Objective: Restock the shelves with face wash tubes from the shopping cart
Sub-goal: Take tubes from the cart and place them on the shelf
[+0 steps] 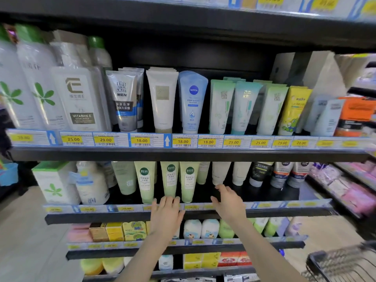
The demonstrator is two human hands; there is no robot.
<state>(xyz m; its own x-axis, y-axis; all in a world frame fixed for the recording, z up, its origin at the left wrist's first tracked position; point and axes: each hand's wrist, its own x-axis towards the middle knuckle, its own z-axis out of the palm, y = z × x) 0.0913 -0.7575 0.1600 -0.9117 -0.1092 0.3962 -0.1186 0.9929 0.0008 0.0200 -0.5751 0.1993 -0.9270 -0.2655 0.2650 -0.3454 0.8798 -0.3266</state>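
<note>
Pale green face wash tubes (170, 180) stand cap-down in a row on the second shelf (284, 207). My left hand (165, 215) is flat with straight fingers, its fingertips touching the bottom of the middle green tube at the shelf's front edge. My right hand (228, 201) reaches with relaxed, spread fingers into the dark gap to the right of the green tubes, below a white tube (219, 173). Neither hand holds anything. The shopping cart (341, 263) shows only as a wire corner at the bottom right.
The upper shelf (183, 153) carries more tubes, among them a blue Nivea tube (191, 102), and large white bottles (77, 98) at the left. Lower shelves hold soap boxes (116, 231) and small packs. Pink packages (354, 192) fill the neighbouring rack at the right.
</note>
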